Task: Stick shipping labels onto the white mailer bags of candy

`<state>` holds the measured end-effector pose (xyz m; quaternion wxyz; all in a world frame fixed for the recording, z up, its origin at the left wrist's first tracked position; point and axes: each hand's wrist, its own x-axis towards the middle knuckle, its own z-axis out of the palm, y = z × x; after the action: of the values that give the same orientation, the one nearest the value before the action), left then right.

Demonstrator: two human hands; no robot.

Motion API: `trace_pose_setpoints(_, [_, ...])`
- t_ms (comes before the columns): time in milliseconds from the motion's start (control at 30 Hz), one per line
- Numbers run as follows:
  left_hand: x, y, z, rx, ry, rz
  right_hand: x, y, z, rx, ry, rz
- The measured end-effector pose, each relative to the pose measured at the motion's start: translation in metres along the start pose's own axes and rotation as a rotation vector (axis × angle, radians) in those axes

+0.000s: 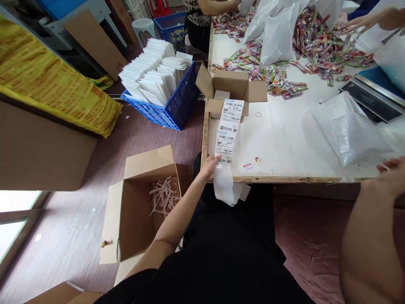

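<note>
Black clothing (215,261) lies nearest the camera, below and between the two sets of fingers. The left fingers (215,161) pinch the left edge of a label strip (229,126) at the near edge of the table (272,147). From these fingers the printed part runs away over the front flap of an open carton (232,86), while a blank white tail (224,179) hangs just below them, past the table's edge. The right fingers (387,165), well to the right, look curled and are blurred; I cannot tell whether they grip anything. Near them, toward the left and beyond, lies a plastic bag (348,126), with a scale (373,99) behind it.

Just right of the left fingers, a pink sticker (248,166) lies flat on the table. To their lower left, a big open box (136,215) stands on the floor, with paper strips (164,196) inside. Farther out, beyond the left fingers and to the left, a blue basket (186,97) holds white envelopes (155,71). Farthest ahead of both sets of fingers are small packets (322,46) in heaps, white bags (278,38) and a co-worker's hand (376,21).
</note>
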<state>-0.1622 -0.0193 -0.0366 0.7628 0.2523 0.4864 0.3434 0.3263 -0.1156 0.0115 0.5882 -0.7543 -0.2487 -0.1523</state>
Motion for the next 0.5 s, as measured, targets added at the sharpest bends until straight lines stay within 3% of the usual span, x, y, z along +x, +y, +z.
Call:
trace_pose_setpoints(100, [0.002, -0.002, 0.0, 0.028, 0.027, 0.011, 0.018, 0.008, 0.048, -0.317, -0.079, 0.029])
trace_pose_setpoints(233, [0.003, -0.003, -0.002, 0.072, 0.029, 0.055, 0.017, 0.007, 0.088, -0.747, -0.444, 0.107])
trace_pose_setpoints(367, [0.005, -0.005, -0.006, 0.128, -0.009, 0.103, 0.001, 0.011, 0.087, -0.69, -0.538, 0.089])
trace_pose_setpoints(500, [0.003, -0.007, -0.008, 0.24, -0.062, 0.222, -0.022, 0.017, 0.064, -0.482, -0.608, 0.011])
